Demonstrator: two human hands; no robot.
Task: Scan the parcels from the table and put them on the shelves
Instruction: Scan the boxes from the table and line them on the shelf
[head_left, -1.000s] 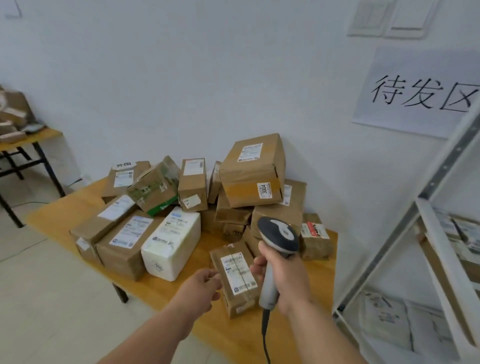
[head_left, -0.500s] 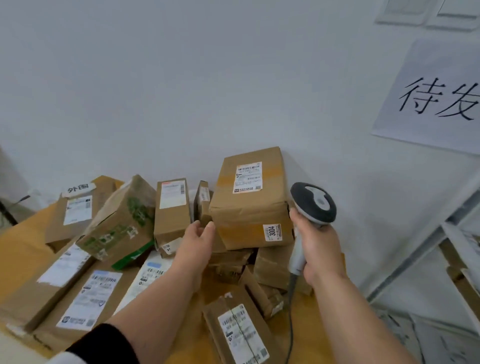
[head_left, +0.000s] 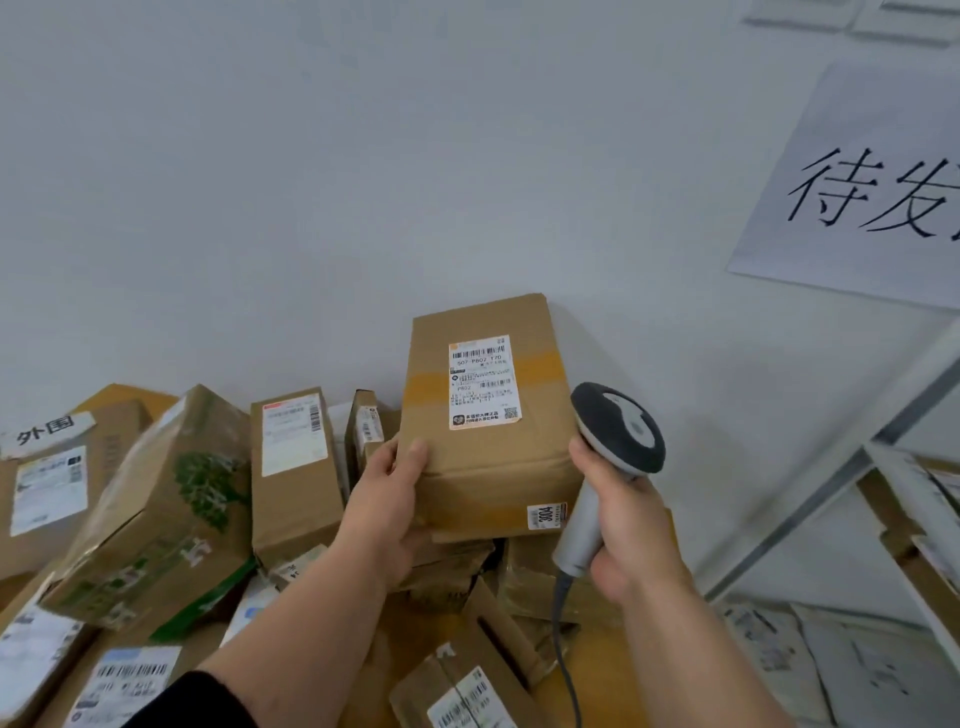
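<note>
Head view: the left hand (head_left: 387, 512) was clamped on the near-left corner of the top parcel (head_left: 488, 421); the right hand (head_left: 631, 535) was closed around the scanner (head_left: 613, 447). The parcel sat atop the pile — long axis toward the wall (head_left: 311, 182), label (head_left: 483, 382) up.

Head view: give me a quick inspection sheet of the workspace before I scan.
Surface: wooden table, mostly covered by parcels.
Job's things: top box on the pile, label facing the camera; scanner beside it; shelves at right already hold parcels.
Clutter: green-printed box tilted on the pile; small box near the front edge.
Grippers: left hand grips the top box's left edge; right hand holds the scanner.
Cables: scanner cord hangs down over the table.
Surroundings: white wall, paper sign.
</note>
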